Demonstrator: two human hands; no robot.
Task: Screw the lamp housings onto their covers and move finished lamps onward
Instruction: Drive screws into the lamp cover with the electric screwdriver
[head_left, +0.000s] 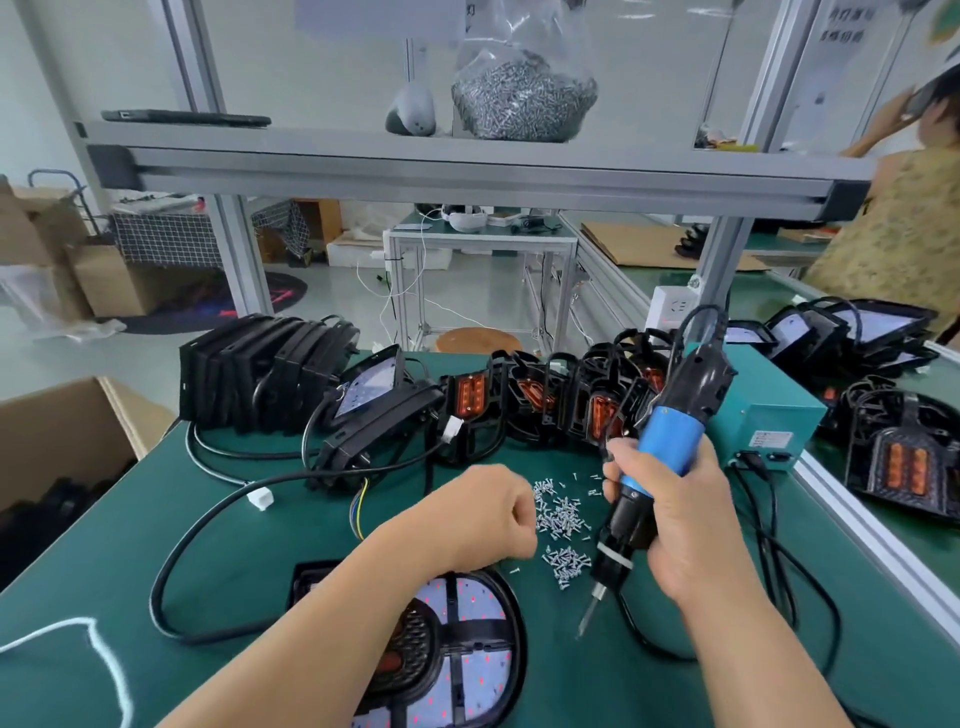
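Observation:
A lamp (462, 654) lies flat on the green mat at the bottom centre, its black housing over a white LED cover, partly hidden by my left forearm. My left hand (483, 514) hovers above it in a fist at the edge of a pile of small silver screws (563, 525); whether it holds any screws is hidden. My right hand (675, 519) grips a blue and black electric screwdriver (654, 467), bit tilted down to the left just above the mat.
A row of black housings with orange parts (550, 405) and stacked covers (260, 374) line the back of the bench. A teal power box (769, 421) stands at the right. Black cables (208, 530) loop across the mat. More lamps (904, 452) lie on the right belt beside a person (904, 208).

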